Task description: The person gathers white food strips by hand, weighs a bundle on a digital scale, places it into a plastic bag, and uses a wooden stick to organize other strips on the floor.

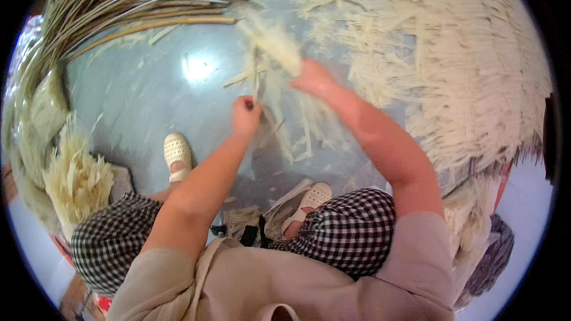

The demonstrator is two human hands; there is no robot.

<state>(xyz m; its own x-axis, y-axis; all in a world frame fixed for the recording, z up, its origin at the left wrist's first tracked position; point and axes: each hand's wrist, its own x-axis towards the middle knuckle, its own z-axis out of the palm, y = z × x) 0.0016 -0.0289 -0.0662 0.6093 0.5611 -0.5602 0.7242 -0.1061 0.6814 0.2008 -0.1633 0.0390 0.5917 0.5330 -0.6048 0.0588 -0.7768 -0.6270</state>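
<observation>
Bundles of long greenish-brown canes [119,9] curve along the upper left rim, lying on the grey floor [148,101]. Below them, at far left, a tuft of pale split strips [74,175] stands beside the person's left knee. A cream perforated shoe [176,153] rests flat on the floor just right of that tuft.

Left hand [245,116]: fingers curled shut around a thin dark blade-like tool [257,92], its upper end rising toward the pale material; tool too blurred to identify further.

Right hand [312,77]: motion-blurred, pressed against a handful of pale cream strips [270,41] held above the floor, centre of frame; whether the fingers are closed on them cannot be told. Loose strips trail down from the handful between both hands.

Second cream shoe [312,196] sits below, among scraps. A large heap of cut pale strips [452,65] covers the floor at right, well apart from the left-hand canes.
</observation>
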